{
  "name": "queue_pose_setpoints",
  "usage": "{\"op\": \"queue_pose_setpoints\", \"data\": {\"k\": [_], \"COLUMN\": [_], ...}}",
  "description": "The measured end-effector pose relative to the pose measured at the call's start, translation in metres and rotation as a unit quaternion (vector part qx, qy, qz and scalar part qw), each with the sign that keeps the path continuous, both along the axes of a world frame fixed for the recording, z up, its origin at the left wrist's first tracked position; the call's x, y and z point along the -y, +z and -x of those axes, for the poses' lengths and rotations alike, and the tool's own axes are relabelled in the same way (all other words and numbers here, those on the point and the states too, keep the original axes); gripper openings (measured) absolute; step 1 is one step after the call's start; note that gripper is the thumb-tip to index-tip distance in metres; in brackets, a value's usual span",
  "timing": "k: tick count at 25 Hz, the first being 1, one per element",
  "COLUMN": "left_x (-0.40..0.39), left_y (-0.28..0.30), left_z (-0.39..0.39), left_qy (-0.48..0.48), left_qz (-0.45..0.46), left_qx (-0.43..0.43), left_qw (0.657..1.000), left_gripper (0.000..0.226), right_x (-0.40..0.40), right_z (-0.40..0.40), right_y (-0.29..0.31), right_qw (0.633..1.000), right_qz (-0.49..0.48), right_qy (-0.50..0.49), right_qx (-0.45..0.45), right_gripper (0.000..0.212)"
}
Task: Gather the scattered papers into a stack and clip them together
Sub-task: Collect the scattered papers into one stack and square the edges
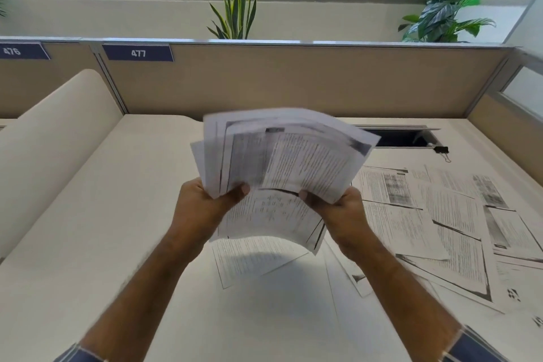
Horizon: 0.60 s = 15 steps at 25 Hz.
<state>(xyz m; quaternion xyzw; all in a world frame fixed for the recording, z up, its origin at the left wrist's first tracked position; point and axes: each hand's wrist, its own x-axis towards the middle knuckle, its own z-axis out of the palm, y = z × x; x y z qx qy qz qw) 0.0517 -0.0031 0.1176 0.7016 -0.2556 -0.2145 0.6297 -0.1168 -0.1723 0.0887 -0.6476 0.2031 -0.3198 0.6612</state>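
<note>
A loose, uneven bundle of printed papers (pixel 282 161) is held up above the cream desk (pixel 117 214), its sheets fanned and blurred. My left hand (pixel 205 200) grips its lower left edge, my right hand (pixel 338 209) its lower right edge. Several more printed sheets (pixel 440 220) lie scattered and overlapping on the desk to the right. One sheet (pixel 252 258) lies flat under the bundle. A black binder clip (pixel 441 150) rests at the back right, beside a dark cable opening.
A beige partition (pixel 293 82) labelled 477 closes the back of the desk, with plants behind it. The dark rectangular cable opening (pixel 402 138) is cut into the desk at the back right. A curved cream divider (pixel 58 141) rises on the left.
</note>
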Motion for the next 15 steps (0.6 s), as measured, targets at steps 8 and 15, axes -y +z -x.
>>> {"op": "queue_pose_setpoints", "data": {"k": [8,15], "left_x": [0.002,0.035], "left_y": [-0.067,-0.054], "left_z": [0.019,0.027], "left_qy": [-0.020,0.000], "left_qz": [-0.039,-0.019], "left_qx": [-0.042,-0.039], "left_qw": [0.998,0.999], "left_gripper": [0.014,0.013], "right_x": [-0.009,0.015], "right_z": [0.012,0.034], "right_y": [-0.054,-0.049], "right_qw": [0.993,0.986], "right_qz": [-0.011,-0.061], "right_qy": [-0.040,-0.049], "right_qx": [-0.114,-0.144], "right_gripper": [0.029,0.024]}}
